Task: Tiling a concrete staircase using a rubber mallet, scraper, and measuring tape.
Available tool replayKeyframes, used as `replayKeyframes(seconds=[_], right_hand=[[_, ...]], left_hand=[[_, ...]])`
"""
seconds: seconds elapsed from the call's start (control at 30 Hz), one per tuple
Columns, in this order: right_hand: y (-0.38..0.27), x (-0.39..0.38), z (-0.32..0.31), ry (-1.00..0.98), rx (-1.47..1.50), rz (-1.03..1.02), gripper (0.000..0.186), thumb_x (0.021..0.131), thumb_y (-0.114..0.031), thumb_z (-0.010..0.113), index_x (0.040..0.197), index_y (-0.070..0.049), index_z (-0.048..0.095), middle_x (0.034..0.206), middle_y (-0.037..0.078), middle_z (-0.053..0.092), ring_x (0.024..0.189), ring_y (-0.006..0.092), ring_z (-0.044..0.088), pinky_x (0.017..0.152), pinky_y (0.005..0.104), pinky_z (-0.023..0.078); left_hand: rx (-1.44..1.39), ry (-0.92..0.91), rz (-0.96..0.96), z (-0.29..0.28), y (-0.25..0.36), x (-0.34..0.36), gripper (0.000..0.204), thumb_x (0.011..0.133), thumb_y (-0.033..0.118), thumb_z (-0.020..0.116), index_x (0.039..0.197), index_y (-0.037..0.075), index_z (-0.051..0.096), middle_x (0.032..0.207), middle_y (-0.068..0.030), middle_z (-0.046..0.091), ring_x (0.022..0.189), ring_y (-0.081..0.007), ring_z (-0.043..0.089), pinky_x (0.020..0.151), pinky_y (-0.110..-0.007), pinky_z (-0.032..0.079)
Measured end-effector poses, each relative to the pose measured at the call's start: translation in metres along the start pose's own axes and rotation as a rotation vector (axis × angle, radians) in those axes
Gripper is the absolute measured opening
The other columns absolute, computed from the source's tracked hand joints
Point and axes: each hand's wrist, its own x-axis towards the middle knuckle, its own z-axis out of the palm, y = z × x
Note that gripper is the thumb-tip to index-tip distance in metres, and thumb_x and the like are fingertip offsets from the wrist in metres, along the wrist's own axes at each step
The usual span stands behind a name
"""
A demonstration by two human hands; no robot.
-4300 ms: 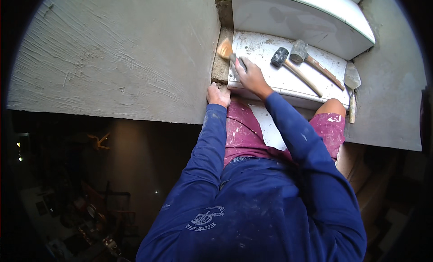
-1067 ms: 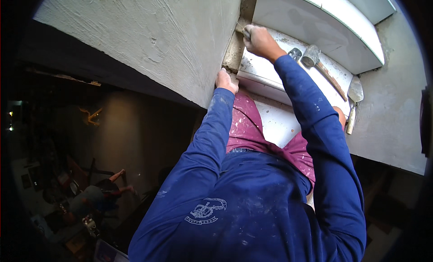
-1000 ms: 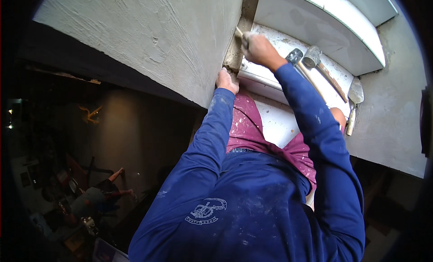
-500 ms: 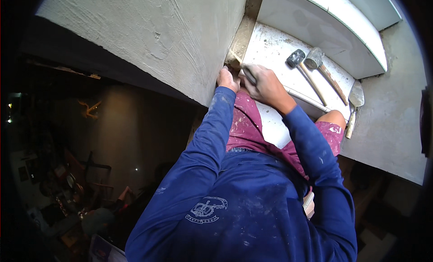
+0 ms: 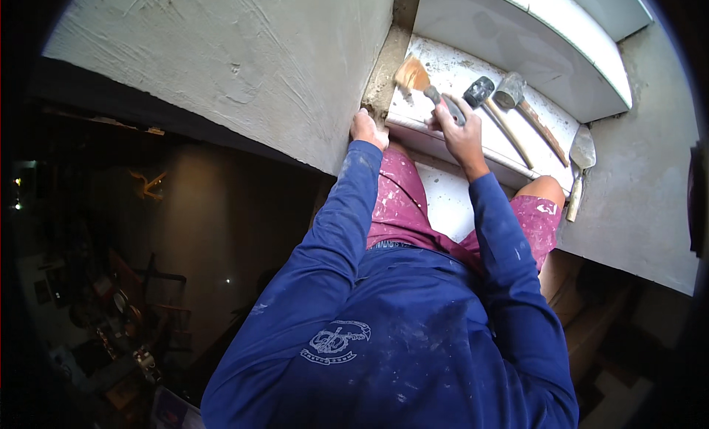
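My right hand (image 5: 462,133) is closed round the dark handle of a wide paintbrush (image 5: 412,73) with tan bristles. The brush is held over the white, dust-specked step (image 5: 443,56), bristles towards the strip by the wall. My left hand (image 5: 368,129) is curled against the plastered wall, at the end of the rough, dirty gap (image 5: 384,78) beside the step. Whatever its fingers hold, if anything, is hidden. Right of the brush lie a black-headed mallet (image 5: 480,92) and a grey-headed mallet (image 5: 511,90), both with wooden handles.
A trowel (image 5: 582,150) rests by the right-hand wall (image 5: 642,185). Higher white curved steps (image 5: 546,15) rise ahead. The thick plastered wall (image 5: 229,59) runs along the left, with a dark drop to a cluttered lower area beyond it. My knees straddle the lower step.
My right hand has moved right and away from the left hand, taking the paintbrush out of the gap and over the step. The left hand stays at the wall, nearly unmoved.
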Motion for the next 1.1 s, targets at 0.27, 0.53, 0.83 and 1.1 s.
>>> replayKeyframes(seconds=[0.27, 0.53, 0.83, 1.1], right_hand=[[0.008, -0.023, 0.004, -0.137, 0.207, 0.173, 0.032, 0.094, -0.013, 0.06, 0.118, 0.007, 0.057, 0.079, 0.009, 0.067, 0.066, 0.0141, 0.066, 0.059, 0.0266, 0.055], [-0.006, -0.003, -0.004, -0.187, -0.106, 0.053, 0.035, 0.094, -0.015, 0.06, 0.12, 0.008, 0.057, 0.077, 0.011, 0.068, 0.065, 0.0152, 0.066, 0.061, 0.0287, 0.053], [-0.014, -0.014, 0.014, -0.071, -0.398, -0.291, 0.036, 0.087, -0.015, 0.063, 0.117, 0.004, 0.061, 0.087, 0.023, 0.069, 0.076, 0.0261, 0.07, 0.071, 0.0363, 0.055], [-0.023, -0.09, -0.046, 0.062, 0.446, 0.253, 0.034, 0.096, -0.008, 0.057, 0.126, 0.008, 0.052, 0.085, 0.014, 0.065, 0.067, 0.0175, 0.068, 0.058, 0.0274, 0.057]], left_hand=[[-0.039, -0.017, 0.019, -0.002, 0.002, 0.005, 0.042, 0.097, 0.026, 0.041, 0.134, 0.008, 0.047, 0.137, -0.0099, 0.052, 0.124, -0.0326, 0.05, 0.106, -0.055, 0.034], [0.01, 0.067, 0.071, -0.026, -0.009, 0.039, 0.048, 0.095, 0.029, 0.046, 0.135, 0.002, 0.046, 0.139, -0.0132, 0.048, 0.126, -0.0274, 0.049, 0.104, -0.044, 0.04], [-0.021, 0.007, -0.035, -0.024, -0.011, 0.026, 0.032, 0.097, 0.032, 0.041, 0.118, 0.014, 0.057, 0.117, -0.0047, 0.064, 0.108, -0.0226, 0.06, 0.09, -0.044, 0.047], [-0.046, -0.26, 0.0, -0.039, -0.006, 0.012, 0.009, 0.093, 0.01, 0.051, 0.085, 0.008, 0.054, 0.072, -0.003, 0.056, 0.066, -0.0172, 0.056, 0.056, -0.028, 0.047]])
